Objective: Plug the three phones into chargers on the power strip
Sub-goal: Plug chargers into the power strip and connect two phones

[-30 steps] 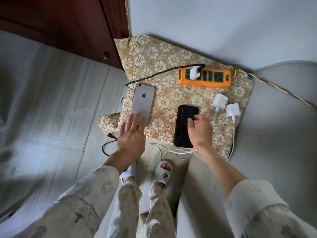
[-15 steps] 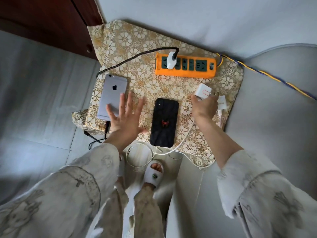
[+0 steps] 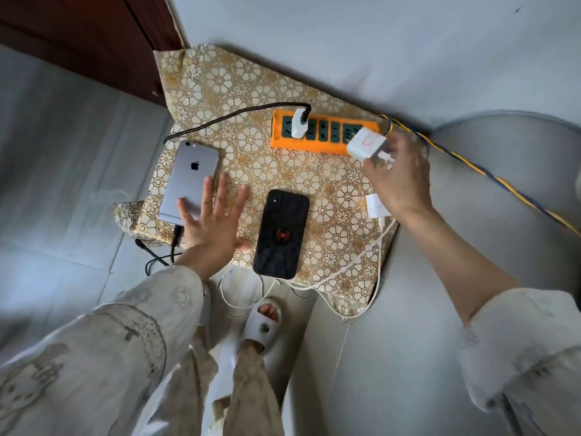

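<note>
**Charger 2 of 3 on approach to the power strip**

- Right hand: fingers pinching a white charger block with a pink mark, held in the air at the right end of the orange power strip. The block overlaps the strip's rightmost socket in view; whether the prongs touch it, cannot tell. A pale cable trails from under the hand toward 6 o'clock.
- Left hand: fingers spread flat, palm down on the floral cloth, fingertips lying over the lower corner of the silver phone. Reads as bracing, not gripping.
- Power strip sits at 12 o'clock on the cloth. 1 white charger is already seated near its left end, with a black braided cable running off toward 9 o'clock.
- Silver phone at 9 o'clock, face down, a dark cable at its bottom edge. Black phone with a red spider emblem at 6 o'clock, face down; its cable end is not visible.
- A second loose white charger lies at 3 o'clock, partly hidden under the right wrist.
- Only 2 phones in view; the third is not seen.

Judgement: step in hand is seating the second charger. Next move calls for turning the block so its prongs face down, lining them with a free socket, then pressing straight in. The strip may slide on the cloth, so the left hand may need to steady it.
</note>
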{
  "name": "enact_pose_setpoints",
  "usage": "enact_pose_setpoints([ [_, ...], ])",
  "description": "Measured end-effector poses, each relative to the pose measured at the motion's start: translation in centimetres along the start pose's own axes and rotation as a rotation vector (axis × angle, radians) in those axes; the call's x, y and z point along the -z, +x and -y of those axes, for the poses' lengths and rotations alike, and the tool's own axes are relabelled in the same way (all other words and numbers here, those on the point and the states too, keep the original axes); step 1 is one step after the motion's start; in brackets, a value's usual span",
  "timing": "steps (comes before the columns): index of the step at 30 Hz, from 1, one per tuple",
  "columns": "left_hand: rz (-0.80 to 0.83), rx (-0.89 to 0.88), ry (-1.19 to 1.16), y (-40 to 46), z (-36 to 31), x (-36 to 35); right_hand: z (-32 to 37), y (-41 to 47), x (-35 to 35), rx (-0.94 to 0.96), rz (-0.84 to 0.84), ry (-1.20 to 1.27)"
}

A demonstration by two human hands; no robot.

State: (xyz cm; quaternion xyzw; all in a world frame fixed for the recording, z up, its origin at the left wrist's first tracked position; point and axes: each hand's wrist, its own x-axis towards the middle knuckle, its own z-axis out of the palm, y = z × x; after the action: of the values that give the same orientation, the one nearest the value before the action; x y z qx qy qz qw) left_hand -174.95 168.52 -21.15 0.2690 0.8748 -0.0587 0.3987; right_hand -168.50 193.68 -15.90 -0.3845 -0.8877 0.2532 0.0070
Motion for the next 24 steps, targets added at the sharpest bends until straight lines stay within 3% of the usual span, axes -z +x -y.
enact_pose_setpoints([
  [6, -0.011, 0.006, 0.019, 0.2, 0.1, -0.2, 2.7, 3.5, 0.3, 0.285, 0.201, -0.337],
  [24, -0.029, 0.017, -0.004, 0.5, 0.3, -0.6, 7.2, 6.4, 0.5, 0.453, 0.418, -0.676],
])
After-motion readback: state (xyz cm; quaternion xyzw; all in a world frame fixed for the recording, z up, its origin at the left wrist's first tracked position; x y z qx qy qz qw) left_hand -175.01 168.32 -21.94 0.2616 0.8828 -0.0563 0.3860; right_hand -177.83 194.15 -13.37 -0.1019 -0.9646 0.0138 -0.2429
